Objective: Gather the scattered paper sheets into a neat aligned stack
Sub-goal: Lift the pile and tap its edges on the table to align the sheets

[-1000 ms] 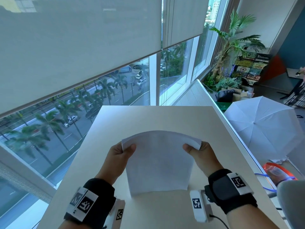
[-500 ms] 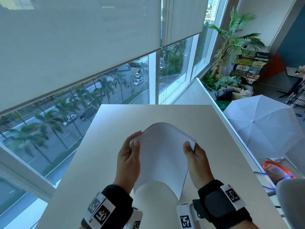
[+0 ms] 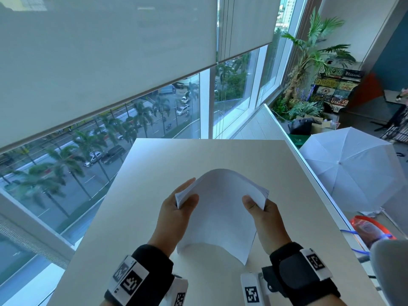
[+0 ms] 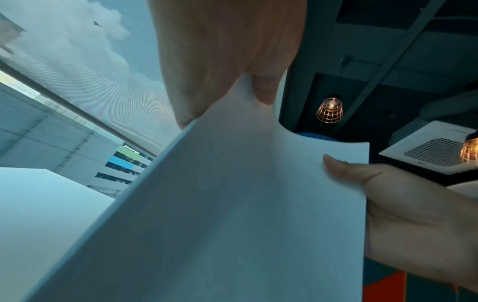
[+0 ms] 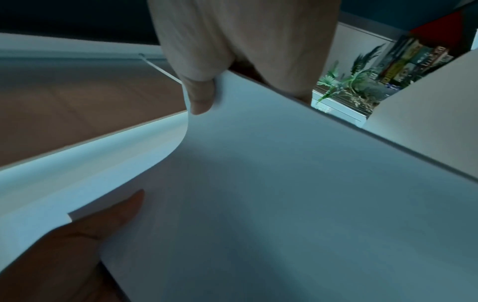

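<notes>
Both hands are on the paper stack (image 3: 220, 208) right now, held up over the near middle of the white table (image 3: 154, 173). The left hand (image 3: 176, 219) pinches the stack's far-left corner, thumb on top and fingers curled behind it; the right hand (image 3: 265, 219) does the same at the far-right corner, thumb pressed on the top sheet. Neither hand is open at all, both are clamped on paper.

What matters for the next move: the stack's long axis runs from the person out toward the window (image 3: 154, 120), and it's bowed up into an arch between the two grips. The near edge hangs down toward the table, but I can't tell if it touches. Hands sit at matching spots on either side, so neither is really nearer.

At the left corner the sheet edges look a bit fanned, so I'd guess it isn't squared up yet. Probably wants a tap of the hanging edge on the table, then laying flat. No loose sheets visible on the table anywhere.
</notes>
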